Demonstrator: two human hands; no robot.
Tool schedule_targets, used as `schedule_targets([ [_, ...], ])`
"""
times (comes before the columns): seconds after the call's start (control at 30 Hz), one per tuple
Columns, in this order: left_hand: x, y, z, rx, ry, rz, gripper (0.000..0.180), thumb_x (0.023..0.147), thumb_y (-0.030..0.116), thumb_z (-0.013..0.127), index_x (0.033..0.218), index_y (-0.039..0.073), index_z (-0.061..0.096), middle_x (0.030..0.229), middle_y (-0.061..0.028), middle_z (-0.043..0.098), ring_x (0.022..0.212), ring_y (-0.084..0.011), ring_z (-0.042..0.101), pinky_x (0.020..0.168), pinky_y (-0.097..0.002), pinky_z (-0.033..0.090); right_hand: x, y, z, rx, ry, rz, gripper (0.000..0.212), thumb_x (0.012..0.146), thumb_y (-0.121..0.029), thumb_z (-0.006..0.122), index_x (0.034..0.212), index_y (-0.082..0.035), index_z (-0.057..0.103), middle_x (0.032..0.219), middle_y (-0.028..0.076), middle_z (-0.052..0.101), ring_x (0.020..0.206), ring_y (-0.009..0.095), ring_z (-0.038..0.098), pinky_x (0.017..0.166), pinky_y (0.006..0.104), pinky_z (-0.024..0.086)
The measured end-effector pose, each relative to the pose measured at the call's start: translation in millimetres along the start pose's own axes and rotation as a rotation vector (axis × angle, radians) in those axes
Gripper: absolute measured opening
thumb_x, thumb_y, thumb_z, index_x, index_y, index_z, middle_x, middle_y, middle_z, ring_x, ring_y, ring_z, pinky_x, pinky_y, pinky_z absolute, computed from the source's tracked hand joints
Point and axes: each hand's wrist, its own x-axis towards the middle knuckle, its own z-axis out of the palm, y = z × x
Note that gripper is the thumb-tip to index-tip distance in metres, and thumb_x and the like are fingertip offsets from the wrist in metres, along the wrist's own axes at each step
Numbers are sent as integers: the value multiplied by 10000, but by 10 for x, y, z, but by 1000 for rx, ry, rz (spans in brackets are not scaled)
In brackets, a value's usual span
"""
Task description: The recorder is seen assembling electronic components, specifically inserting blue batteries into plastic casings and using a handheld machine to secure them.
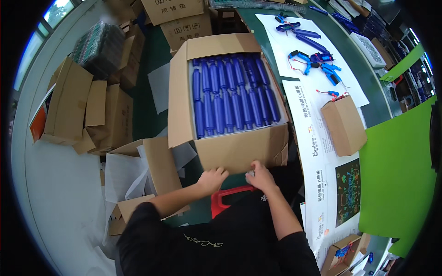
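Note:
In front of me an open cardboard box (239, 146) holds several dark blue cylinders with narrowed necks (219, 112), lying side by side in two rows. Its flaps are folded outward. My left hand (212, 180) has its fingers curled at the lower edge of the near flap, left of the middle. My right hand (262, 177) is closed at the same edge, farther right, with its fingertips against the cardboard. A small pale greyish bit (250, 174) shows by its fingers; I cannot make out what it is.
A red stool (220, 202) stands below my hands. Left are an opened carton with white sheets (159, 161) and more cartons (117, 117). The right-hand table bears blue parts with wires (321, 57), a small brown box (343, 124) and a green board (398, 175). Another person (357, 7) is at far right.

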Motion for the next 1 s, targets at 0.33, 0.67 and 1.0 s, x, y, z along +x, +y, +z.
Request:
schedule_targets([
  [0.33, 570, -726, -1018, -942, 267, -134, 230, 831, 174, 617, 1036, 69, 623, 1110, -119, 614, 968, -262, 607, 837, -388, 474, 553, -1056, -1002, 411, 520, -245, 250, 842, -223, 570, 760, 10, 613, 723, 190, 612, 694, 341, 598, 637, 402, 463],
  [0.67, 1525, -826, -850, -195, 531, -1000, 960, 719, 448, 724, 1375, -45, 226, 1405, -240, 280, 1296, -392, 252, 1057, -460, 246, 1696, -580, -1209, 10, 345, 375, 965, 730, -485, 683, 1423, -30, 189, 1473, 161, 223, 1354, 319, 233, 1088, 439, 262],
  [1.0, 1612, -796, -990, -73, 384, -1073, 865, 676, 557, 713, 1275, 11, 411, 1296, -222, 353, 1207, -364, 343, 1005, -428, 309, 1692, -727, -1276, 52, 347, 388, 951, 630, -457, 786, 1372, -96, 314, 1421, 160, 287, 1318, 300, 296, 1067, 437, 296],
])
